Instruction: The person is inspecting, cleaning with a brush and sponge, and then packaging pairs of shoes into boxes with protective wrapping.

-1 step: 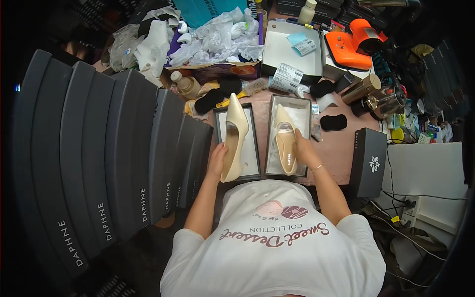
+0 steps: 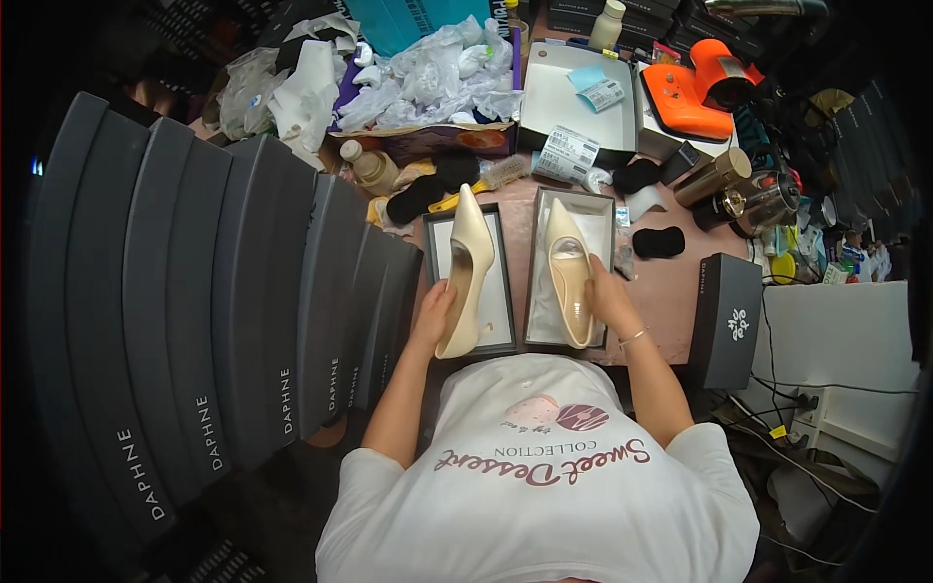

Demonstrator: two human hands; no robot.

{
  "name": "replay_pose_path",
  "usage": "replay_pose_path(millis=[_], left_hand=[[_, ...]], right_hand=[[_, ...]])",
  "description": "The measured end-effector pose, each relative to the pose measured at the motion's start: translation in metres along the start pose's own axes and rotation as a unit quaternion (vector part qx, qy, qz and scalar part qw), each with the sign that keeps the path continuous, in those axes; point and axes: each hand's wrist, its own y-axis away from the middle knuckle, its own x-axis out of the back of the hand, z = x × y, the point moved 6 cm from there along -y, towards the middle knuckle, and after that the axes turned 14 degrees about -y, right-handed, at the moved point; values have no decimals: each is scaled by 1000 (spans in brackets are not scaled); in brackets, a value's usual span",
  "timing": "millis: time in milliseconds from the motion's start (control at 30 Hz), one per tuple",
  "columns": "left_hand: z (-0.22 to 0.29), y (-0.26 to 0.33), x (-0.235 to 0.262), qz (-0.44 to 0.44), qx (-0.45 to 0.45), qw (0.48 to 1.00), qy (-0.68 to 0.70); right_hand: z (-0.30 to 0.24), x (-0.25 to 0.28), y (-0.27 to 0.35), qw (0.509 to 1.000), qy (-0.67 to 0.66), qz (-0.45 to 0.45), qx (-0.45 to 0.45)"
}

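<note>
My left hand [image 2: 433, 313] is closed around the heel end of a cream pointed-toe pump [image 2: 472, 241], tipped partly onto its side. Beneath that shoe lies a shallow dark-rimmed tray with a white inside, likely a box lid [image 2: 499, 282]. In my right hand [image 2: 609, 297], gripped by its side near the back, is a matching cream pump [image 2: 565, 230] with the insole facing up. It is over an open shoe box [image 2: 604, 228] lined with white tissue paper [image 2: 595, 216]. Whether this shoe rests on the box floor, I cannot tell.
Tall stacks of dark shoe boxes [image 2: 255, 291] line the left. Behind are a carton of crumpled plastic bags [image 2: 428, 78], a brush [image 2: 501, 173], a white tray [image 2: 544, 97] and an orange device [image 2: 680, 102]. Black pads [image 2: 659, 242] and an upright shoe box [image 2: 724, 316] stand right.
The right pump has turned slightly and shows more of its side. My right hand has shifted a little to the right. The whole view has moved slightly.
</note>
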Motion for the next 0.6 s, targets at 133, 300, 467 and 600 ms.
replay_pose_path(millis=[133, 300, 467, 600], left_hand=[[32, 7, -33, -112, 66, 989, 75], [40, 29, -115, -414, 97, 879, 214], [63, 51, -133, -502, 151, 800, 291], [68, 53, -133, -500, 153, 801, 293]], right_hand=[[-21, 22, 27, 850, -508, -113, -81], [-62, -35, 69, 564, -721, -349, -200], [-57, -51, 78, 541, -726, -379, -191], [-58, -50, 81, 540, -726, -378, -196]])
